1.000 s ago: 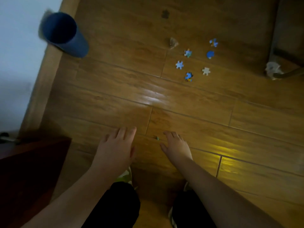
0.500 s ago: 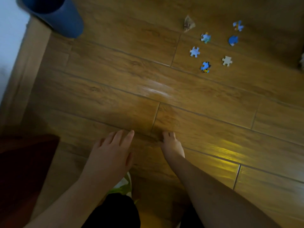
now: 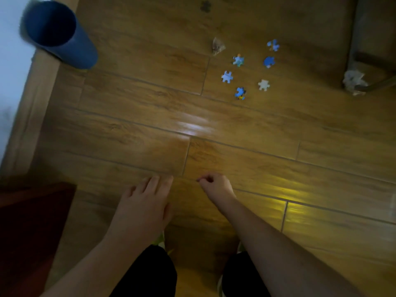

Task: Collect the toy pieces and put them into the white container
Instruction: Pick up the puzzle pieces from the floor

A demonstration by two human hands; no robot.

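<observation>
While left hand [image 3: 143, 209] hovers flat-fingered, right hand [image 3: 216, 186] curls, contents unclear; puzzle pieces [image 3: 227, 77] well beyond.

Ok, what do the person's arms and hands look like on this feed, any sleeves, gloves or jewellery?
Both forearms are bare up to the frame edge, with no sleeves in view. The left hand and right hand wear no gloves, and no rings, watch or bracelet show, though the picture is dim and a little blurred. Below the arms, dark trousers cover the legs.
</observation>
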